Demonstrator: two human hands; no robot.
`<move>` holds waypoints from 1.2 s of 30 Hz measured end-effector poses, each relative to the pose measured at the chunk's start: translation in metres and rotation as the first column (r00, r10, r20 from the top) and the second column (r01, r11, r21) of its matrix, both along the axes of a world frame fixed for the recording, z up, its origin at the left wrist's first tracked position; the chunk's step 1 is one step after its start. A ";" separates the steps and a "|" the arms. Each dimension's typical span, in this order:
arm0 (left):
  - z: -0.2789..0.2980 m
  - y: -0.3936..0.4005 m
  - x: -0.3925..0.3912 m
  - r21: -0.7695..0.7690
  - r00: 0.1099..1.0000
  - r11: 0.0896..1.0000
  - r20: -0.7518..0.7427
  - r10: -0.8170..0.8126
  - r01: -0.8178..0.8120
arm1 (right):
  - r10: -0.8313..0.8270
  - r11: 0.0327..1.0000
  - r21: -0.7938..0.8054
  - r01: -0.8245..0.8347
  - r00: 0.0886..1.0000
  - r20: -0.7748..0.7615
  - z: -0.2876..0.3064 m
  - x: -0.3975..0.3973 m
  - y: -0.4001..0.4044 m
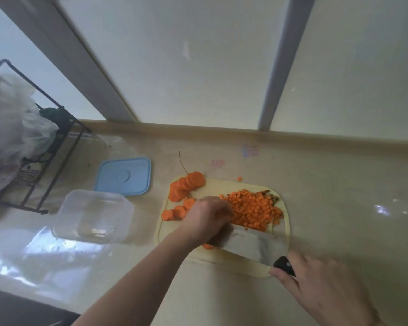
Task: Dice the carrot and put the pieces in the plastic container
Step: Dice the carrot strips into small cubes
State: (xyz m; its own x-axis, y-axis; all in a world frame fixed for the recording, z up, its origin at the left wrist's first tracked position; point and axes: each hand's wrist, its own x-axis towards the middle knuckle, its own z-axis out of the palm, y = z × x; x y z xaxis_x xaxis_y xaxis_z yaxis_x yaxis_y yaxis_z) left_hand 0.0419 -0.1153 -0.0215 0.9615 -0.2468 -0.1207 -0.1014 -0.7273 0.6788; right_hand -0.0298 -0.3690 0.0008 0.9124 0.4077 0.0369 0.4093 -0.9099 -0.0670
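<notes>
Mid-dicing: right hand [320, 288] gripping knife [250, 243] handle, left hand [207, 217] curled over slices [184, 191], steadying them on board [278, 267]. Dice [252, 208] heaped at board's far-right corner; container [92, 215] empty, counter's left.

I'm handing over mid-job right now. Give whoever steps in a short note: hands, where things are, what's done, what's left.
Right hand grips the black handle of the cleaver; the blade lies across the near part of the cutting board.
Left hand is down on the board at the blade, fingers curled; what they hold is hidden.
Done: a pile of diced carrot sits on the board's right half.
Left: carrot slices at the board's left edge are uncut.
The plastic container, left of the board, holds no carrot; its blue lid lies behind it. All dice are yet to be transferred.
</notes>
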 end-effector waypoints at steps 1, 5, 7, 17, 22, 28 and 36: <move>-0.001 0.000 0.001 -0.002 1.000 1.000 0.015 0.013 -0.013 | -0.001 1.000 -0.020 0.001 1.000 -0.008 0.002 0.000 0.001; 0.000 -0.006 0.002 -0.082 0.996 0.993 0.035 -0.086 0.088 | -0.027 0.998 -0.058 0.027 1.000 -0.007 0.005 -0.004 0.002; -0.002 -0.011 0.001 -0.071 0.982 0.979 0.040 -0.186 0.189 | -0.025 1.000 -0.006 0.025 1.000 0.019 0.006 -0.005 0.002; -0.003 0.015 -0.009 -0.070 0.982 0.997 0.187 -0.011 0.024 | -0.026 1.000 0.004 0.027 0.999 -0.039 0.005 -0.022 -0.005; -0.018 0.063 -0.050 -0.010 0.913 0.997 0.402 -0.066 0.076 | -0.284 0.936 0.113 0.334 0.904 -0.321 0.006 -0.039 -0.024; -0.048 0.065 -0.059 0.164 0.841 0.922 0.378 -0.387 0.351 | -0.471 0.802 0.141 0.581 0.758 -0.451 0.009 -0.043 -0.029; -0.072 0.057 -0.070 0.124 0.867 0.964 0.422 -0.266 0.235 | -0.358 0.754 0.213 0.621 0.661 -0.659 0.022 -0.042 0.000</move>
